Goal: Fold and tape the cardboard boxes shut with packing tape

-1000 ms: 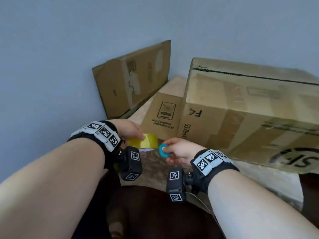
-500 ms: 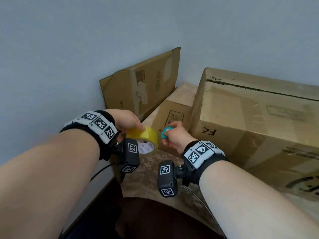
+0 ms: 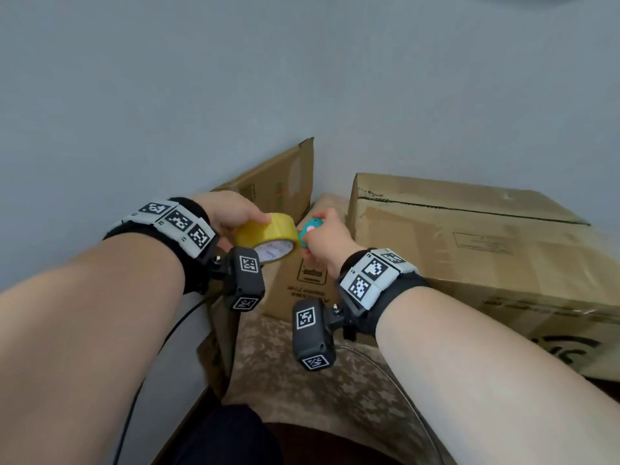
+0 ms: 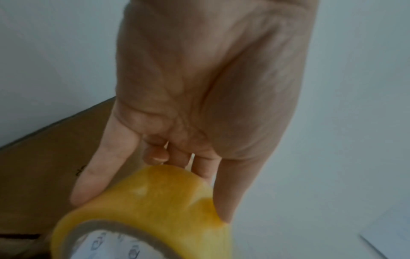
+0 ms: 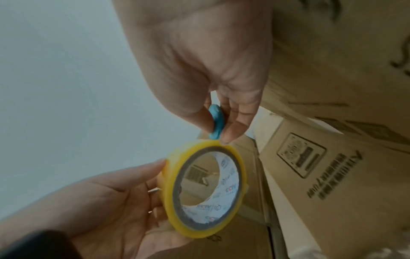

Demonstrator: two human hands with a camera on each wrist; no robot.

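Note:
My left hand (image 3: 235,214) holds a yellow roll of packing tape (image 3: 268,238) by its rim, thumb and fingers around it (image 4: 142,206). My right hand (image 3: 323,239) pinches a small teal cutter (image 3: 308,229) between thumb and fingers and touches its tip to the roll's outer edge (image 5: 216,122). The roll's white printed core faces the right wrist camera (image 5: 204,189). A large closed cardboard box (image 3: 486,263) sits at the right. A smaller box (image 3: 302,290) lies below my hands.
A flattened cardboard box (image 3: 278,186) leans against the grey-blue wall (image 3: 235,78) behind my left hand. A patterned beige surface (image 3: 302,380) carries the boxes. A black cable (image 3: 161,347) hangs from my left wrist.
Both hands have risen with the tape roll and the cutter. The roll has tilted so its core faces me, and the cutter now touches the roll's edge.

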